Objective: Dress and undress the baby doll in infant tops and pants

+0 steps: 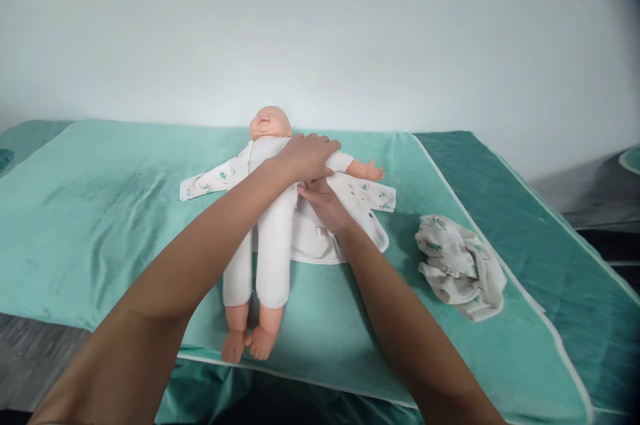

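Note:
A baby doll with a white cloth body lies on its back, head toward the wall. Its right arm is in the sleeve of a white printed baby shirt; its other arm is bare below a short white cuff. The shirt spreads open beneath and beside the doll. My left hand reaches across the chest, fingers curved over the doll near its left shoulder. Just below, my right hand is closed at the doll's side on the shirt; its fingertips are partly hidden by my left hand.
A crumpled white printed baby garment lies to the right. Beneath everything is a light green mat with a pale edge, over a darker green cover. A white wall stands behind.

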`<move>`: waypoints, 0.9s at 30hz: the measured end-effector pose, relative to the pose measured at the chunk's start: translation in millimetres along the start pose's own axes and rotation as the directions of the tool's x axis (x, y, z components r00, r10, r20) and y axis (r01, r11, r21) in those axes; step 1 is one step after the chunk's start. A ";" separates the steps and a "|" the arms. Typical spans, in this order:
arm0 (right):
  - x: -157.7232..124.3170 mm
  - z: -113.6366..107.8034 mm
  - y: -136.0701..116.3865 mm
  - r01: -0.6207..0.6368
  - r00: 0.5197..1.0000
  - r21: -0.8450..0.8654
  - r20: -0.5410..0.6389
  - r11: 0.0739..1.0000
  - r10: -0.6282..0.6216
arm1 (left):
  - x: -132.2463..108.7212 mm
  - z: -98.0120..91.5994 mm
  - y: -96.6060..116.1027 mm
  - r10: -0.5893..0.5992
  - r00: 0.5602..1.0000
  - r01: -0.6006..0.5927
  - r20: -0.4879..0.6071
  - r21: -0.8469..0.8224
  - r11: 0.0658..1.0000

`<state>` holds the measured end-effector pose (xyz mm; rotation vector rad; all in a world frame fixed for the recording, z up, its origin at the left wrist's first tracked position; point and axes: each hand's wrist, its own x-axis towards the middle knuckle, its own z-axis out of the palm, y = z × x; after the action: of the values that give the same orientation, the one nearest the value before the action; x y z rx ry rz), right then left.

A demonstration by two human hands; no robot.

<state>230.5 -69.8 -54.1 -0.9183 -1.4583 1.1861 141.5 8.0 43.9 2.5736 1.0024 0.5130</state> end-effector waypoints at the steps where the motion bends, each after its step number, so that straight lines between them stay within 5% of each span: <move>1: -0.2 -1.7 -0.6 -0.002 1.000 -0.016 0.017 1.000 0.002 | 7.2 1.9 3.2 0.000 0.999 -0.002 0.032 0.052 0.999; 4: -1.0 -16.8 0.2 0.017 1.000 -0.126 -0.008 0.992 -0.018 | 17.7 2.0 7.4 -0.035 0.996 0.025 0.088 0.105 0.994; 6: -2.6 -35.5 2.2 0.012 0.987 -0.300 -0.149 0.954 -0.060 | 15.7 -0.1 7.4 -0.047 0.997 0.043 0.060 0.072 0.996; 10: -8.8 -73.6 5.5 -0.357 0.856 -0.593 -0.517 0.722 -0.001 | 2.4 -1.0 8.4 -0.067 0.997 0.069 -0.025 0.078 0.995; 14: -12.4 -81.4 3.5 -0.505 0.839 -0.649 -0.524 0.569 0.148 | -6.3 -0.9 13.0 -0.067 0.993 0.023 0.099 0.395 0.918; 19: -8.2 -79.3 -3.1 -0.399 0.832 -0.551 -0.553 0.733 0.038 | -11.1 -8.1 16.6 -0.081 0.987 -0.011 0.135 0.572 0.820; 23: -11.3 -96.1 -8.3 -0.336 0.751 -0.135 -0.636 0.932 0.179 | -14.9 -12.7 21.5 -0.149 0.961 -0.035 0.232 0.640 0.767; 27: -20.5 -95.9 -17.4 -0.169 0.828 0.171 -0.510 0.971 0.234 | -13.3 -4.3 26.8 -0.250 0.934 0.003 0.254 0.698 0.716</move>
<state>329.1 -73.0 -40.4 -1.2232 -0.8510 1.0444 145.9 -19.2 56.2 3.0161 1.4309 -0.4369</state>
